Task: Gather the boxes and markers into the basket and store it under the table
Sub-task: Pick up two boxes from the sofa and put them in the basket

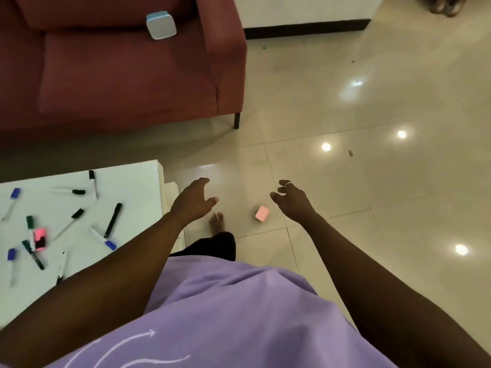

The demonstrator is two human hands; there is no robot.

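Head | pink box (262,213) on floor (358,181) between left hand (195,200), right hand (292,201) | both loose, empty

Tabletop (132,181) left of the left fingers (200,181) cut by the left edge, markers (113,220) there blurred, pink item (39,239) among them smeared beyond identifying, sofa (119,83) beyond the fingers cropped top and left, floor speck (350,153) beyond the right fingers (282,189) too small to tell

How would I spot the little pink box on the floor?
Start at the red sofa and look down the shiny floor. The pink box lies there alone, near the right hand; the other pink thing sits among markers on the table.
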